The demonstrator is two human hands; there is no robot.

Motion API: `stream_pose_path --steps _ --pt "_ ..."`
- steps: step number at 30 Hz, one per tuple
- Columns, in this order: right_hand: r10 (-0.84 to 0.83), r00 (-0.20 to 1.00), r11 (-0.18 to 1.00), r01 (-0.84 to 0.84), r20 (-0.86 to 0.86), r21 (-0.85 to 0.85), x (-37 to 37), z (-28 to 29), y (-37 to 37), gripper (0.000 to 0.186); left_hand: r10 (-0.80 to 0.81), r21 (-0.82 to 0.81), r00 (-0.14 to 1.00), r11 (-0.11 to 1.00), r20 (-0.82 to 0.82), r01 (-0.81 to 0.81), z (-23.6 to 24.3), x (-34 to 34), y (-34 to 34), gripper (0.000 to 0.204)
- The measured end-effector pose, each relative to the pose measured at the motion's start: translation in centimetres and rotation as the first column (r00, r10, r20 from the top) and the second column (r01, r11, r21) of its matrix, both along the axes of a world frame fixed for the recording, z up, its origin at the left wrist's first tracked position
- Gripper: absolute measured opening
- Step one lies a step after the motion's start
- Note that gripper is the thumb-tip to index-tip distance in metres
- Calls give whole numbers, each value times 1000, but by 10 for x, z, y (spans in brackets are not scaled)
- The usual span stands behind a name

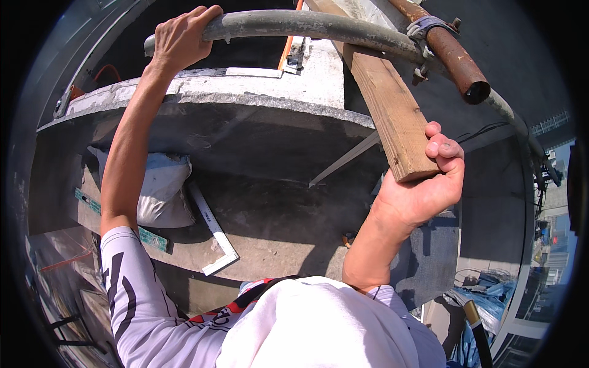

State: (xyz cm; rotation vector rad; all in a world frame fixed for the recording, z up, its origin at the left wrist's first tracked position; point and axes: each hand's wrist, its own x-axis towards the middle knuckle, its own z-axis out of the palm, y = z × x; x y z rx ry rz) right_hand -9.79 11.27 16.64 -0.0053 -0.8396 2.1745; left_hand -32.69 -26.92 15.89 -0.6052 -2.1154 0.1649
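My left hand (181,40) is wrapped round a grey metal scaffold pipe (307,24) near its left end, at the top of the view. On the right, my right hand (423,184) is closed round the near end of a wooden beam (392,110), with its fingers over the right edge. The beam slants away and passes under the grey pipe, and its far part runs up to the top edge. Beside it, a rusty pipe (457,58) is joined to the grey pipe by a metal clamp (429,26).
Below lies a ledge with a white sack (162,190), a white carpenter's square (215,236) and a green spirit level (152,238). A white-topped wall (245,86) crosses behind them. Blue plastic sheeting (491,294) lies at lower right, and buildings show at far right.
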Motion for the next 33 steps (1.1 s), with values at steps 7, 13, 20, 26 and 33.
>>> stream_pose_path --steps 7,13,20,26,33 --pt "25 995 911 18 -100 412 51 -13 -64 16 -16 126 982 992 188 -8 28 30 40 21" --pt "57 961 791 123 -272 599 70 -22 -97 17 18 -17 998 1000 53 -17 -3 0 7 65" --pt "270 962 234 -20 -45 972 80 27 -67 32 -17 -44 995 999 102 22 -5 -9 13 72" --pt "254 954 -287 -80 156 955 41 61 -81 33 -24 -35 995 999 95 28 -4 -12 19 73" --pt "317 886 -185 -292 339 938 37 48 -95 38 -18 10 992 1000 121 17 -1 -3 13 53"
